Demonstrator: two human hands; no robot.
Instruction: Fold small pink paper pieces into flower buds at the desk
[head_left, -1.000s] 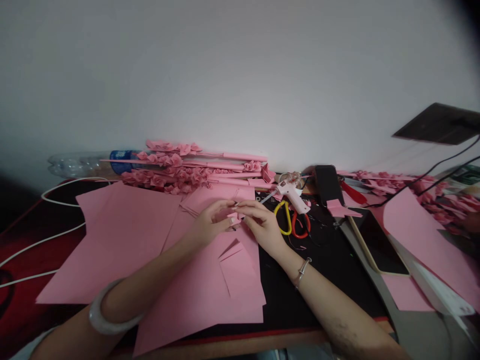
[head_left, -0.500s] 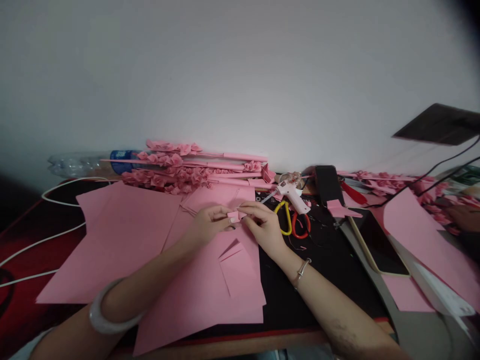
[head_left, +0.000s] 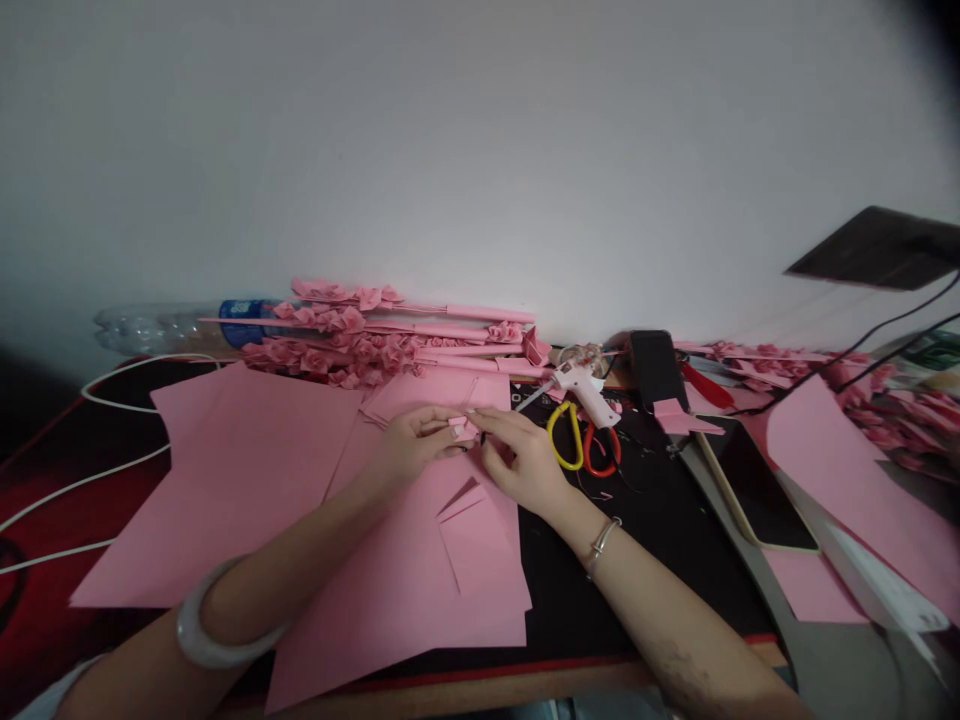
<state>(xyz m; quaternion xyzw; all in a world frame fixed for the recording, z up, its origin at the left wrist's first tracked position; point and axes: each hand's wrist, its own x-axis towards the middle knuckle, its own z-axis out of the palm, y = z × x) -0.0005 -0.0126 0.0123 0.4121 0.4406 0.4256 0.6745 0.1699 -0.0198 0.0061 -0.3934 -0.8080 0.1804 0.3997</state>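
Observation:
Between my two hands is a small folded piece of pink paper (head_left: 465,428), held above larger pink sheets (head_left: 405,570). My left hand (head_left: 420,440) pinches its left side between thumb and fingers. On its right side, my right hand (head_left: 521,455) closes its fingertips on the paper. The fingers partly cover the piece, so its full shape is hidden. Just below my hands, small cut pieces of pink paper (head_left: 476,540) lie on the big sheets.
Paper flowers (head_left: 337,350) lie along the wall beside a plastic bottle (head_left: 157,328). Right of my hands are a white glue gun (head_left: 589,392) and scissors with yellow and red handles (head_left: 602,450). A phone (head_left: 757,485), cables and more pink paper (head_left: 855,480) lie farther right.
The folded paper has shifted slightly left and turned between my fingers. My right fingers have moved a little left and down. Another person's hand at the far right has left view.

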